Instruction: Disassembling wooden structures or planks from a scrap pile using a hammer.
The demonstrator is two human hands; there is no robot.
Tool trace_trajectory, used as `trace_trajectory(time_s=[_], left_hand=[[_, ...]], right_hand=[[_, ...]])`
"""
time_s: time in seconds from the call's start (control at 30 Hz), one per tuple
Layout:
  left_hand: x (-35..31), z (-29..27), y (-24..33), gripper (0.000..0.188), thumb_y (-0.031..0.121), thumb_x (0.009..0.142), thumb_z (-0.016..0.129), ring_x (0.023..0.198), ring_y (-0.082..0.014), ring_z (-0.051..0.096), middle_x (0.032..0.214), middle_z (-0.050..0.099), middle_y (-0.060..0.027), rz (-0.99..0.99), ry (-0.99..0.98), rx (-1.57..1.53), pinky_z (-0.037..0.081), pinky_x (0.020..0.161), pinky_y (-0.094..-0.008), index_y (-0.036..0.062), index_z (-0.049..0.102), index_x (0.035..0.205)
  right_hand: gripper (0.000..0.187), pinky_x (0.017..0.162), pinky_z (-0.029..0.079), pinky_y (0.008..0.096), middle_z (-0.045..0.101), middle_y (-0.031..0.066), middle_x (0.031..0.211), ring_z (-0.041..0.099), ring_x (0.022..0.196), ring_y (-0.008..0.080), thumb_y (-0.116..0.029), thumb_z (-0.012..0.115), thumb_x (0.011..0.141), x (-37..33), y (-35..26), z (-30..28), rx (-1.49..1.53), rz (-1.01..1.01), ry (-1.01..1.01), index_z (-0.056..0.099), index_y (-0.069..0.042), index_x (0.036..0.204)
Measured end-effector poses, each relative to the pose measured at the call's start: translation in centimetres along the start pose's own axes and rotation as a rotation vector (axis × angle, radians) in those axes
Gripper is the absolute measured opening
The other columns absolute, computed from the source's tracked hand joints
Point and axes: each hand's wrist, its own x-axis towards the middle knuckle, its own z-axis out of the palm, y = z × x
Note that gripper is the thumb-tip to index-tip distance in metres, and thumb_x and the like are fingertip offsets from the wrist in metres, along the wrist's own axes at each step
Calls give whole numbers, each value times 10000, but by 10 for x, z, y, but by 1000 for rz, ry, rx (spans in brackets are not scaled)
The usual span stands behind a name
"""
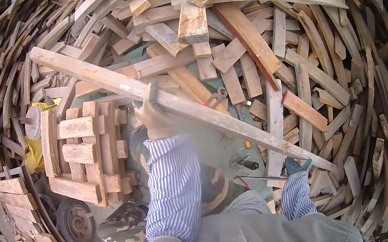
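A long, pale wooden beam (pixel 214 117) slants across the view from upper left to lower right. My left hand (pixel 153 115), in a light work glove with a dark fingertip area, is closed round its middle. Near the beam's lower right end my right hand (pixel 296 166), in a blue-green glove, is closed at the beam's edge. A thin dark rod (pixel 261 178) with a red part runs up to my right hand; whether that hand also holds it I cannot tell. Both forearms wear blue-and-white striped sleeves.
A stack of short wood blocks (pixel 80 154) stands at left, near a wheel (pixel 76 223) and a yellow cloth (pixel 34 155). Red-handled pincers (pixel 220 94) and a black cylindrical item (pixel 249 164) lie beyond my knees. Heaped loose planks (pixel 237 56) surround me.
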Motion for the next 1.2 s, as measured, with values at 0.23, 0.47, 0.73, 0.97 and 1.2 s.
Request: trace_trajectory(time_s=[0.23, 0.47, 0.73, 0.97, 1.2], left_hand=[[42, -43, 67, 347, 192, 874, 725, 805, -252, 614, 996, 557, -124, -113, -39, -175, 593, 740, -413, 6, 612, 1145], [174, -181, 194, 379, 274, 906, 652, 777, -243, 643, 853, 595, -80, -183, 251, -153, 589, 747, -411, 78, 634, 1230], [140, -376, 277, 224, 200, 866, 699, 702, -290, 659, 767, 627, -126, 201, 299, -527, 594, 778, -496, 56, 629, 1022], [35, -460, 318, 334, 304, 888, 643, 779, -302, 622, 848, 600, -127, 399, 535, -607, 549, 776, -487, 18, 593, 1053], [-72, -540, 299, 419, 286, 871, 666, 820, -353, 611, 908, 561, -159, 450, 853, -748, 549, 780, -565, 5, 498, 1132]], right_hand=[[995, 1077, 447, 549, 376, 227, 1519, 466, 1331, 411, -755, 547, 836, -82, 28, 21, 309, 72, -371, 322, -40, 1491], [1035, 1175, 337, 512, 308, 237, 1547, 363, 1411, 393, -662, 618, 861, -219, 72, 57, -62, 410, -813, 247, 76, 1484], [889, 1208, 289, 465, 209, 248, 1596, 236, 1478, 368, -408, 663, 937, -326, 110, 127, -101, 446, -1337, 190, 67, 1521], [909, 1205, 303, 464, 150, 257, 1607, 190, 1487, 388, -382, 661, 944, -389, 165, 184, -416, 580, -1772, 138, 76, 1530], [915, 1205, 304, 468, 147, 260, 1606, 181, 1487, 396, -385, 658, 945, -429, 225, 217, -572, 711, -1890, 128, 79, 1529]])
